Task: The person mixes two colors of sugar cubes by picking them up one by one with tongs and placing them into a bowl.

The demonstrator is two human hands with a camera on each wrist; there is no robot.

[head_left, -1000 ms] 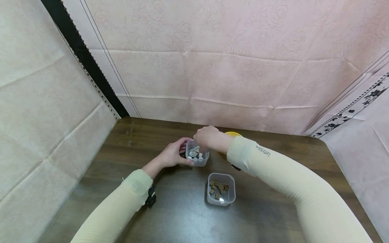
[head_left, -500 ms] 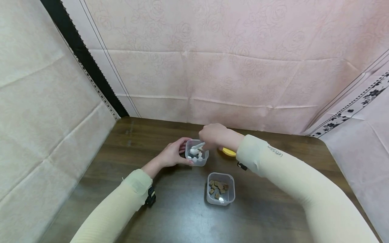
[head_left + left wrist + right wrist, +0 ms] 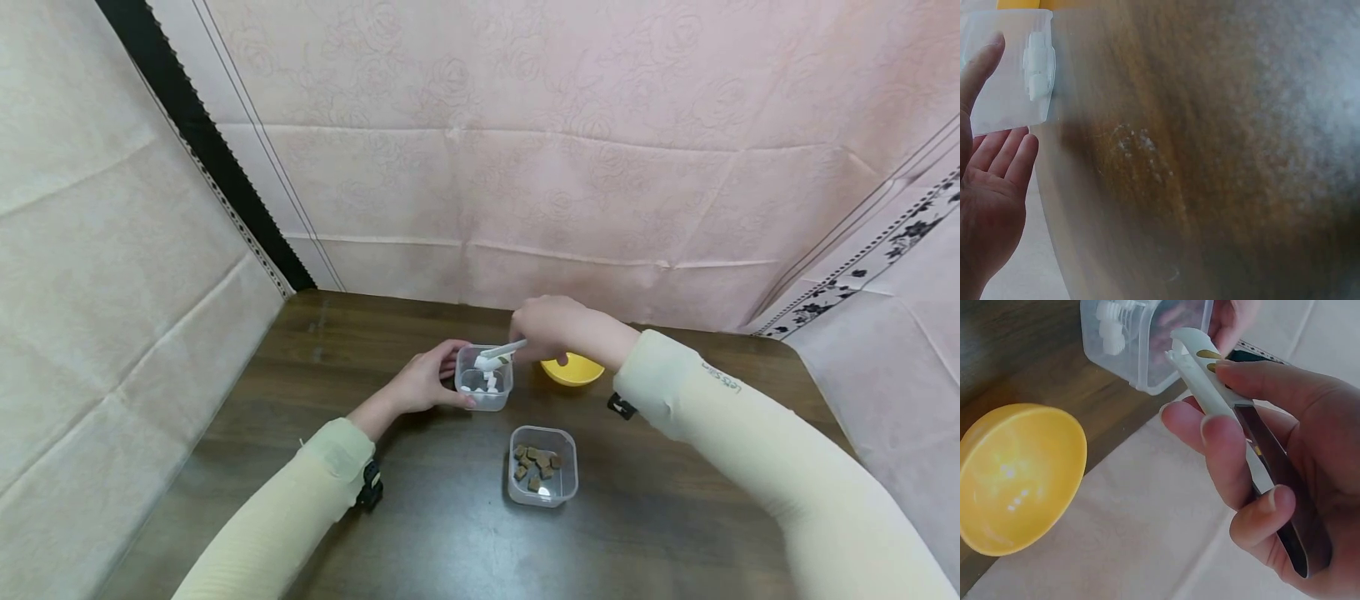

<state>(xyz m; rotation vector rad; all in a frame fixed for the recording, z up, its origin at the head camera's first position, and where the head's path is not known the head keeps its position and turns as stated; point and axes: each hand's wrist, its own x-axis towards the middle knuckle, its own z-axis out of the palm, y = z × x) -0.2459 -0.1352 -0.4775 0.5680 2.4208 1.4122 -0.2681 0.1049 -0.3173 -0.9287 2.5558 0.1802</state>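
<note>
In the head view my left hand [image 3: 426, 385] steadies a small clear plastic container [image 3: 484, 402], thumb on the near side and fingers on the far side. White pieces [image 3: 1038, 65] lie inside it. My right hand [image 3: 547, 327] grips a pair of tongs [image 3: 1266, 444] with pale tips and a dark metal handle. The tips hang over the container's rim; a white piece [image 3: 487, 364] shows just under them in the head view, though whether they pinch it I cannot tell. Beside the right hand sits a yellow bowl [image 3: 1029, 481], its visible inside bare.
A second clear container [image 3: 544, 502] with several brown cubes [image 3: 534, 461] stands nearer on the brown wooden table [image 3: 420, 517]. Behind the table's far edge hangs a pale patterned cloth [image 3: 450, 208], and cloths drape both sides.
My right hand has moved right and slightly away, drawing the tongs up from within the container. More of the yellow bowl now shows. The left hand and container stay nearly still.
</note>
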